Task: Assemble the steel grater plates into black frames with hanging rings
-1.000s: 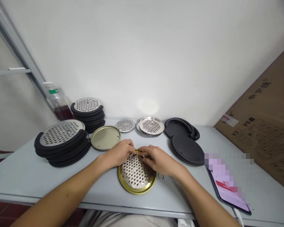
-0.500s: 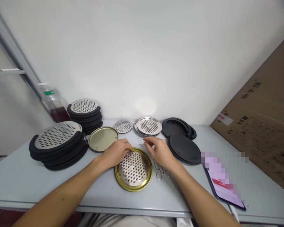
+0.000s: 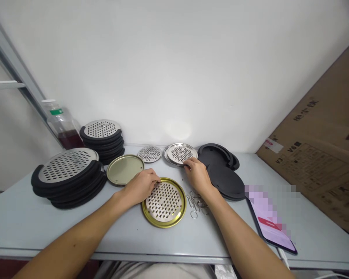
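My left hand (image 3: 144,186) is closed in a pinch at the upper left edge of a perforated metal disc (image 3: 164,203). That disc, with raised grater-like holes, lies inside a gold round lid (image 3: 165,224) on the table. My right hand (image 3: 198,176) reaches to the back, its fingers pinched at the near rim of a silver round lid (image 3: 195,149) with another perforated disc (image 3: 180,153) in it. The fingertips partly cover that rim. Small metal rings and clips (image 3: 194,215) lie between the gold lid and my right forearm.
Black-rimmed perforated discs stand in two stacks (image 3: 69,166) (image 3: 101,133) at left, near a bottle of dark liquid (image 3: 66,133). An olive lid (image 3: 125,170) and a loose perforated disc (image 3: 150,154) lie behind. Black round pieces (image 3: 227,182), a phone (image 3: 270,221) and a carton (image 3: 314,155) are at right.
My right hand has moved forward to the silver lid, and its fingers have closed at the rim. My left hand stays at the disc on the gold lid.
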`<state>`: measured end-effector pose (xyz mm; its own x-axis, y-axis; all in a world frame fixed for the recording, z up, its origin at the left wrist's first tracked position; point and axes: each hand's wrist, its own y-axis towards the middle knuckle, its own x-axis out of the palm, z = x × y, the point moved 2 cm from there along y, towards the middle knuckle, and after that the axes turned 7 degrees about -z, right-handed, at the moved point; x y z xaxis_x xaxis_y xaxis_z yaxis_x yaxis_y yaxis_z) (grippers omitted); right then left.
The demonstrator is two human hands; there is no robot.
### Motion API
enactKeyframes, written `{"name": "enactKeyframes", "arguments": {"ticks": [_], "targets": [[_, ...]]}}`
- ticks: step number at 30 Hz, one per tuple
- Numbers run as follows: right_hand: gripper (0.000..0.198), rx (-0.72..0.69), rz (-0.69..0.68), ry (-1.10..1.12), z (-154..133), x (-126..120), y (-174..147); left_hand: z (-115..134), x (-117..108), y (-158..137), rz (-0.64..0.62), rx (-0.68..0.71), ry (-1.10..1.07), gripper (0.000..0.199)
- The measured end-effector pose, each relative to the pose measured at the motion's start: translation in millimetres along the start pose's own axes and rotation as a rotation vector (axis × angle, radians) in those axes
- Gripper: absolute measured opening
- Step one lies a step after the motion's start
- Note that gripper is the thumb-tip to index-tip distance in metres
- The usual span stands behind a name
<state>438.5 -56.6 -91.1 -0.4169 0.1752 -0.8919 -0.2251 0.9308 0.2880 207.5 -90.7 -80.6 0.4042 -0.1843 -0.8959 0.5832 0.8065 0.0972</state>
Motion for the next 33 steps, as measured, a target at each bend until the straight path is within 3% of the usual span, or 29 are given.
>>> {"name": "enactKeyframes", "arguments": {"ticks": [10, 16, 22, 26, 30, 33], "targets": [[0.023, 0.012, 0.101, -0.025, -1.0, -6.2, -1.8, -2.4, 0.2, -2.4, -0.021, -0.002, -0.034, 0.031], [0.018, -0.086, 0.319, 0.023, -5.8, -14.2, -4.0, 0.2, -2.8, -3.2, -0.057, -0.014, -0.078, 0.03], [0.008, -0.21, 0.477, 0.2, -21.3, -36.8, -18.3, 4.8, -14.0, -8.9, -0.183, -0.016, -0.182, 0.037], [0.007, -0.176, 0.466, 0.36, -25.9, -43.5, -28.3, 2.0, -22.6, -13.3, -0.212, -0.022, -0.225, 0.047], [0.015, -0.088, 0.378, 0.584, -32.4, -45.2, -36.6, -11.6, -28.5, -14.1, -0.106, -0.147, -0.237, 0.045], [0.02, -0.017, 0.242, 0.826, -39.4, -47.7, -39.6, -18.8, -35.6, -13.9, -0.035, -0.205, -0.284, 0.064]]}}
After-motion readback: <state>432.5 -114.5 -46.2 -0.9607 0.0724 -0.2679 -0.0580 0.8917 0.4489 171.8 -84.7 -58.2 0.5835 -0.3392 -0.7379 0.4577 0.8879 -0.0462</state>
